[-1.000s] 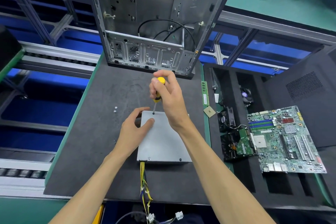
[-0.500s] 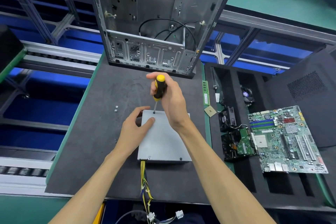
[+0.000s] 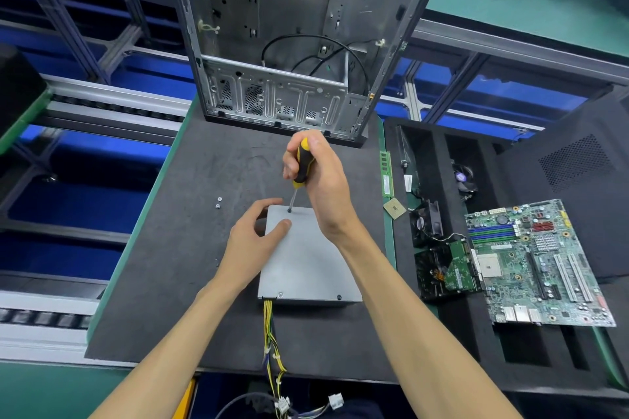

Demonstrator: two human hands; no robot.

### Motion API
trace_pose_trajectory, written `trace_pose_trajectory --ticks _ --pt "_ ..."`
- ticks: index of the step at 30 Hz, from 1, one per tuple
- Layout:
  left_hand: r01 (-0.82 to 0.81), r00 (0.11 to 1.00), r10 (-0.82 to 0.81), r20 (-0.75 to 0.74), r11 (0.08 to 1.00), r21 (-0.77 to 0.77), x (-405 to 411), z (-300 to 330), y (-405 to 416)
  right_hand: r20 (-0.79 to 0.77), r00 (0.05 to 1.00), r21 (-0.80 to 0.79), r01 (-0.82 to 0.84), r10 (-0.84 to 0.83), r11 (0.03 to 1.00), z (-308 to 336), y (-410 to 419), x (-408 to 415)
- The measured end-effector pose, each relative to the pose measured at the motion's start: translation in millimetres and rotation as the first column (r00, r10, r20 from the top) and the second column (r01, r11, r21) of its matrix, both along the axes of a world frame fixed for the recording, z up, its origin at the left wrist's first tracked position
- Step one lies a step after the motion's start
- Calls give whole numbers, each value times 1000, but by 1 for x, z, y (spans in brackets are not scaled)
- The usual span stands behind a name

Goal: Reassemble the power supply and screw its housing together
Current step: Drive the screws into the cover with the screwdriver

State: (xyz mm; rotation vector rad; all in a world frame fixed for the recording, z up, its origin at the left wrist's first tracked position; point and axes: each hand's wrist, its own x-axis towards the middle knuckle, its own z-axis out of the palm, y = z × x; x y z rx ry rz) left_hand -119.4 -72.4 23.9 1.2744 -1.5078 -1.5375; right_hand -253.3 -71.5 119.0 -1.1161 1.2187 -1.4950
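Note:
A grey metal power supply point(image 3: 306, 265) lies flat on the dark mat, its yellow and black wire bundle point(image 3: 270, 333) hanging over the near edge. My right hand point(image 3: 320, 180) grips a yellow-and-black screwdriver point(image 3: 301, 165), held nearly upright with its tip on a screw point(image 3: 289, 210) at the housing's far left corner. My left hand point(image 3: 253, 238) holds that same corner, thumb on the lid and fingers curled over the far edge. Two screws point(image 3: 309, 296) sit along the lid's near edge.
Two loose screws point(image 3: 218, 202) lie on the mat to the left. An open computer case point(image 3: 299, 34) stands behind. To the right, a foam tray point(image 3: 439, 153) carries fans, a RAM stick point(image 3: 386, 173), a CPU point(image 3: 394, 207) and a motherboard point(image 3: 537, 262). A black side panel point(image 3: 585, 173) leans at far right.
My right hand has turned on the screwdriver handle, showing more of it between the fingers. The tip stays on the same corner screw, and my left hand has not moved.

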Motion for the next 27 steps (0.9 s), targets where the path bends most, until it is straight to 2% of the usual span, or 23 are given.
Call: trace_pose_trajectory --ticks 5,8,11,14,20,24,27 --pt "19 999 -18 43 999 -36 0 0 -1 43 999 -41 15 -13 999 6 -1 -7" --pt "29 990 5 144 972 -234 -1 0 -1 55 998 -47 46 -43 998 7 2 -12" --pt "89 963 36 268 894 -438 -4 5 -3 70 995 -46 75 -71 996 6 5 -16" --pt "118 914 131 384 819 -561 -8 13 -5 81 993 -56 89 -84 995 6 8 -19" --pt "252 810 147 568 786 -564 -17 28 -12 108 989 -53 109 -103 993 6 15 -23" --pt "370 688 152 710 768 -523 -26 31 -11 118 985 -49 130 -123 990 6 18 -28" --pt "374 654 158 739 782 -498 -28 31 -10 122 983 -58 143 -135 988 7 21 -32"
